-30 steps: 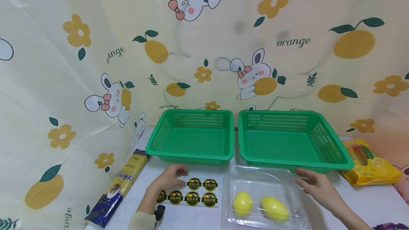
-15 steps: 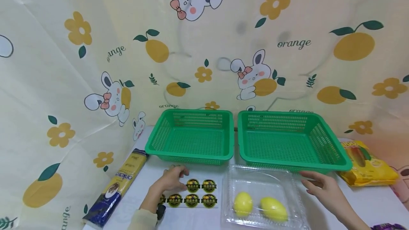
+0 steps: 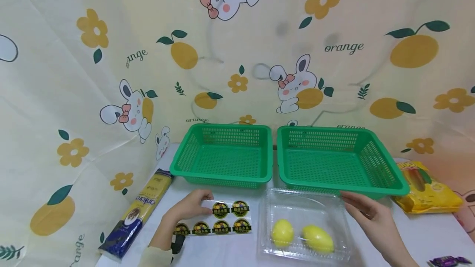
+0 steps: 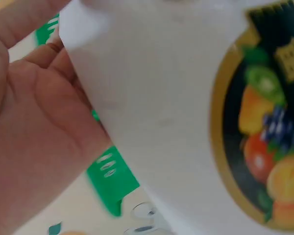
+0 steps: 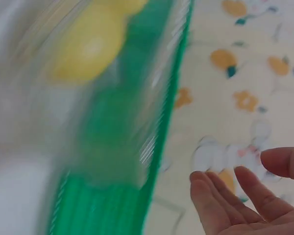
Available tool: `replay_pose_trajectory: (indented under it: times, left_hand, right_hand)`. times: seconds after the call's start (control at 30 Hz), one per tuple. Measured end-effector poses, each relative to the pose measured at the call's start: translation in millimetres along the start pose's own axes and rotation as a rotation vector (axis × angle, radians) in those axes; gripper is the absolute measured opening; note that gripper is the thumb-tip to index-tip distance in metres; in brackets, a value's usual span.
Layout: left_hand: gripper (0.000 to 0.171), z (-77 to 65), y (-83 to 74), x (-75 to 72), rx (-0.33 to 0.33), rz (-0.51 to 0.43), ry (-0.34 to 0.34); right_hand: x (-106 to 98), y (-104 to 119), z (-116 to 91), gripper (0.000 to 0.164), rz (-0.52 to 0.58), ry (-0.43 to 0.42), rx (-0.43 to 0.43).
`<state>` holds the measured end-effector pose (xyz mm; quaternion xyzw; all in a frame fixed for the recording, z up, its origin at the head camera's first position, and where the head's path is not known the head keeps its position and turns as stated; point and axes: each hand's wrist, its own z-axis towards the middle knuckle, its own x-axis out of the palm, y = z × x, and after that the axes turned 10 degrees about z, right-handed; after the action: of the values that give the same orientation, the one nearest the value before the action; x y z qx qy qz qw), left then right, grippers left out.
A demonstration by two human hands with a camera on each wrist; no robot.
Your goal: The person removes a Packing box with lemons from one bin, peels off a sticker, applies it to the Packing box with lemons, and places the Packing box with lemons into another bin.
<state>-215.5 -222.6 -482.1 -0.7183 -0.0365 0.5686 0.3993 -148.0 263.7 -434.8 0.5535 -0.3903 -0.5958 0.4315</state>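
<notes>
My left hand (image 3: 193, 205) pinches the left end of a sheet of round fruit stickers (image 3: 222, 218) between thumb and fingers. In the left wrist view the white sheet (image 4: 152, 98) stands close in front of the palm, one sticker (image 4: 264, 127) large at the right. To its right is a clear plastic clamshell box (image 3: 305, 207) with its lid closed. Two yellow lemons (image 3: 283, 233) show through it. Beside the box's right edge is my right hand (image 3: 372, 217), fingers extended and slightly bent, holding nothing. The right wrist view shows those fingers (image 5: 255, 196) apart from the box (image 5: 117, 112).
Two green plastic baskets, left (image 3: 230, 160) and right (image 3: 326, 168), stand behind the box and sheet. A blue and gold ankara packet (image 3: 139, 211) lies at the left, a yellow bag (image 3: 426, 188) at the right. A purple wrapped item (image 3: 448, 261) is at the lower right.
My left hand has taken hold of the sticker sheet and drawn it slightly left, its near side now tilted. The right hand has shifted a little toward the box's edge.
</notes>
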Motion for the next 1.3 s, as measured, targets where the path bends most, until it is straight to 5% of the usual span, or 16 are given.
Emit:
replay_pose_trajectory:
  times: [0.17,0.33,0.53,0.7,0.83,1.03,1.3]
  left_hand:
    - [0.021,-20.4,-26.3,-23.3,0.015,-0.137,-0.033]
    - [0.028,-24.4,-72.1,-34.2,0.010,-0.287,-0.178]
    - [0.037,-3.5,-130.0,-13.1,-0.034,-0.513,-0.321]
    - [0.037,16.6,-164.0,12.2,-0.021,-0.554,-0.411]
    - [0.038,25.5,-179.7,26.5,-0.002,-0.564,-0.419]
    - [0.041,29.7,-190.2,33.7,0.020,-0.565,-0.393]
    - [0.042,30.5,-202.8,37.0,0.023,-0.565,-0.409]
  right_hand:
    - [33.1,24.3,-15.3,0.035,0.228,0.063,-0.220]
    - [62.0,52.1,-28.8,0.032,0.254,0.046,-0.325]
    - [90.3,75.1,-35.9,0.041,0.346,0.037,-0.631]
    - [111.6,78.9,-27.0,0.044,0.353,0.021,-0.882]
    - [118.1,77.1,-23.2,0.042,0.203,-0.085,-0.921]
    - [117.2,75.0,-18.0,0.023,0.177,-0.091,-0.963]
    - [116.4,71.1,-13.5,0.037,0.043,-0.132,-1.006]
